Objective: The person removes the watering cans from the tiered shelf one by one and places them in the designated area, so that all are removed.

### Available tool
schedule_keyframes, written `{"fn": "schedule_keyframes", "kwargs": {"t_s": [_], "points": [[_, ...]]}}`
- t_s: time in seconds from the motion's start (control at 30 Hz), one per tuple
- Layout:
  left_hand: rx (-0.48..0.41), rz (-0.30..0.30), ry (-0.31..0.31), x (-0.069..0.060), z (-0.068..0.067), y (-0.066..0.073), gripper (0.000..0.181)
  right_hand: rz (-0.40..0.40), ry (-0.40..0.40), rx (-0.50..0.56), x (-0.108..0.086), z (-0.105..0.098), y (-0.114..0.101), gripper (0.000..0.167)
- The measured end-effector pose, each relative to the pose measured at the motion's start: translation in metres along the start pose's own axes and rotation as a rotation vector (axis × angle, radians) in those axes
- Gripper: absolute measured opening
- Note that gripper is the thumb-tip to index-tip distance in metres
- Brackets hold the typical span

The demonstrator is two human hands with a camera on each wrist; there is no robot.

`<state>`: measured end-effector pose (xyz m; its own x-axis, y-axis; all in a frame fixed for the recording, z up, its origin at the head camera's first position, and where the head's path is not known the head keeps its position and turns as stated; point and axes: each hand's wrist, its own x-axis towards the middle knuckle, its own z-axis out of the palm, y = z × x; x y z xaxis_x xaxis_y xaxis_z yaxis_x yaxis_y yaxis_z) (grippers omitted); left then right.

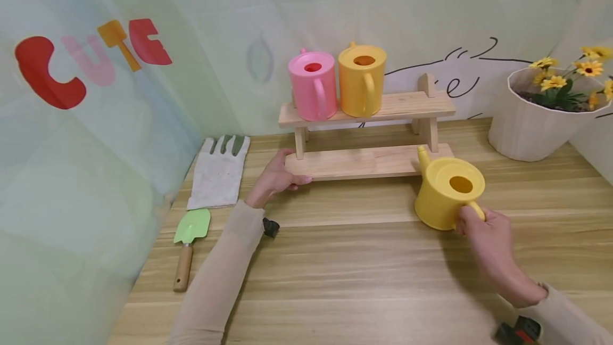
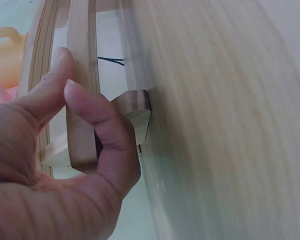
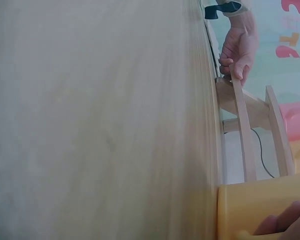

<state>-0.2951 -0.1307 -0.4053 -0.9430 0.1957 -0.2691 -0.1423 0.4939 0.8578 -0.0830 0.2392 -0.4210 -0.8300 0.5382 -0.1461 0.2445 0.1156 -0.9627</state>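
Note:
A two-tier wooden shelf [image 1: 364, 163] stands at the back of the table. My left hand [image 1: 278, 174] grips the left end of its lower board; in the left wrist view, the fingers [image 2: 117, 155] curl round that board [image 2: 81, 135]. With my right hand [image 1: 488, 233] I hold a yellow watering can [image 1: 442, 201] by its handle, in front of the shelf's right end. Its spout points toward the shelf; whether its base touches the table I cannot tell. On the upper board stand a pink watering can [image 1: 311, 89] and an orange-yellow watering can [image 1: 356, 89], side by side.
A white glove [image 1: 215, 180] lies left of the shelf, with a green trowel [image 1: 192, 225] in front of it. At the back right stands a white pot [image 1: 531, 126] of yellow flowers [image 1: 553, 83]. A printed cloth [image 1: 215, 25] hangs behind the table [image 1: 354, 281].

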Motion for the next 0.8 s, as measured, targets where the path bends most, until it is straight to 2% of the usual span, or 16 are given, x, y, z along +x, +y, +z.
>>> {"fn": "schedule_keyframes", "kwargs": {"t_s": [0.5,0.8], "points": [[-0.006,0.004,-0.001,-0.0009,-0.0009,0.0003,0.102,0.038,-0.052,-0.031,-0.0004,-0.0039,0.0015,0.039],[-0.018,0.007,-0.005,-0.0021,-0.0011,0.0012,0.102,0.037,-0.084,-0.161,-0.0024,-0.0102,-0.0003,0.031]]}}
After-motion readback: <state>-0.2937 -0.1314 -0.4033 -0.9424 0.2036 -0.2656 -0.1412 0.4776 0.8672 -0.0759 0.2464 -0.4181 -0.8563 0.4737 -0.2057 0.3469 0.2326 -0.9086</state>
